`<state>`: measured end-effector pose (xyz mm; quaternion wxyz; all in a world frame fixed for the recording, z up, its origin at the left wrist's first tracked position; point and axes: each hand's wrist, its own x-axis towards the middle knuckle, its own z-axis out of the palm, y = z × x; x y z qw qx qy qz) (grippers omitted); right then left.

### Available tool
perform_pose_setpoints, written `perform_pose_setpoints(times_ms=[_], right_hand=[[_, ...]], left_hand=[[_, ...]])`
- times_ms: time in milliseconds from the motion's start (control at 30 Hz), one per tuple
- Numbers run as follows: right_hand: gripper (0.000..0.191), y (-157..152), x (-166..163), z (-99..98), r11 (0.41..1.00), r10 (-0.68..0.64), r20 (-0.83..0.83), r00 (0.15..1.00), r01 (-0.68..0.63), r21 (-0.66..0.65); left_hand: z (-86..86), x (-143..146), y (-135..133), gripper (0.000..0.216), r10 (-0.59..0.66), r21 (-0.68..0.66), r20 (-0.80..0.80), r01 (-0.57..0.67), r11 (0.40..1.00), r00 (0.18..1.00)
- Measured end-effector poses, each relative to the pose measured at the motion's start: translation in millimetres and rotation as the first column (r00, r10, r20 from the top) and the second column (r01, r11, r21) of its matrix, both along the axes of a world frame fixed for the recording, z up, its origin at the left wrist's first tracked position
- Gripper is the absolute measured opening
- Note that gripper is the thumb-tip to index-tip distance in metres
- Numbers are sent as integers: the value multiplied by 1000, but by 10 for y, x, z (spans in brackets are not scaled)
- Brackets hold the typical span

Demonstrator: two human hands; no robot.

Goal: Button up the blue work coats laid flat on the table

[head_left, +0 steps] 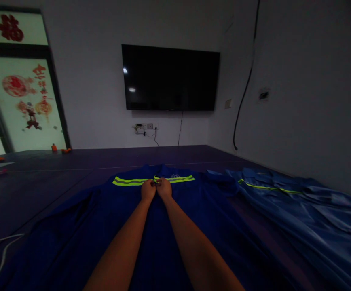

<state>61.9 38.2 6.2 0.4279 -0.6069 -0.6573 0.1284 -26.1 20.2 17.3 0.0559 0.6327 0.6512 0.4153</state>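
A dark blue work jacket (111,218) lies spread out in front of me, its collar end away from me and its sleeves out to the sides. A yellow-green reflective stripe (130,182) crosses its chest. At the middle of that stripe, on the front opening, my left hand (148,190) is closed in a pinch on the jacket's edge. My right hand (164,189) touches it from the other side, also pinching the edge, with a bit of stripe lifted between the fingers. Whether a button or snap is between the fingertips is too small to tell.
A lighter blue garment (299,210) with a thin yellow-green stripe lies to the right on the purple surface (108,157). White cables (5,248) lie at lower left. Small orange objects (54,148) stand by the glass door. A television (171,79) hangs on the wall ahead.
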Motion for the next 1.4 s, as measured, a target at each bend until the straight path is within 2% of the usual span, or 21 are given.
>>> perform_pose_setpoints(times_ms=[400,800,1400], right_hand=[[29,10,-1,-14,1000,6,6,1000,-5,-6],[24,-12,-4,1,1000,2,3,1000,-2,-11],[26,-34,-6,33,999,-27,29,999,28,-32]], left_hand=[[32,18,-42,19,22,-67,-76,-27,997,997],[43,50,-88,21,61,-137,-151,-82,987,987],[51,49,-67,21,66,-120,-160,-86,989,985]])
